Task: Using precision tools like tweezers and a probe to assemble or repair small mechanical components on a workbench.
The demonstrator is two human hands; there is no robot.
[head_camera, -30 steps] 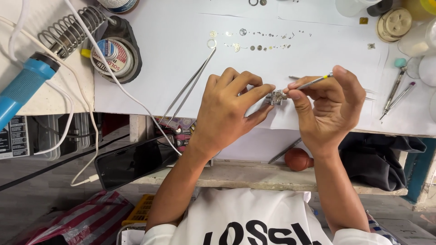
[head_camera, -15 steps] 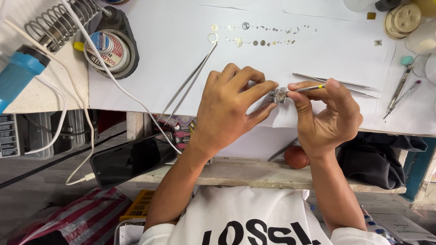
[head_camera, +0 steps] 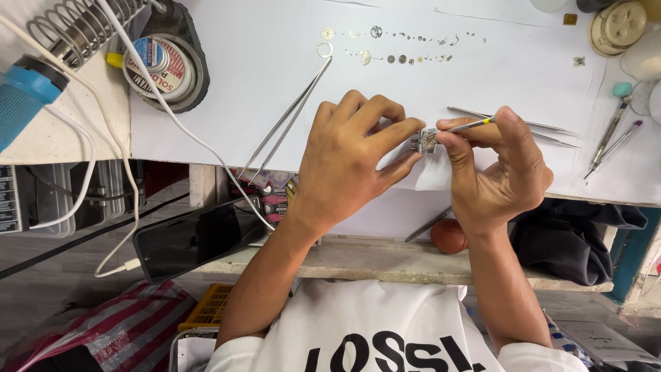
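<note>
My left hand (head_camera: 351,155) pinches a small metal holder with a watch movement (head_camera: 427,140) between thumb and forefinger, over the near edge of the white paper sheet (head_camera: 227,83). My right hand (head_camera: 499,172) grips a thin screwdriver with a yellow band (head_camera: 475,124); its tip rests on the movement. A row of tiny watch parts (head_camera: 392,45) lies on the paper farther back. Long steel tweezers (head_camera: 289,120) lie just left of my left hand, and another pair (head_camera: 537,131) lies to the right, behind my right hand.
A soldering iron stand with a coil (head_camera: 76,27), a round tin (head_camera: 162,62) and a blue tool handle (head_camera: 27,96) sit at the left. A white cable (head_camera: 186,131) runs to a phone (head_camera: 196,238) on the lower shelf. Two small screwdrivers (head_camera: 613,138) lie at the right.
Both hands have stayed together on the movement. My right fingers have curled more over the screwdriver, and the view has shifted slightly.
</note>
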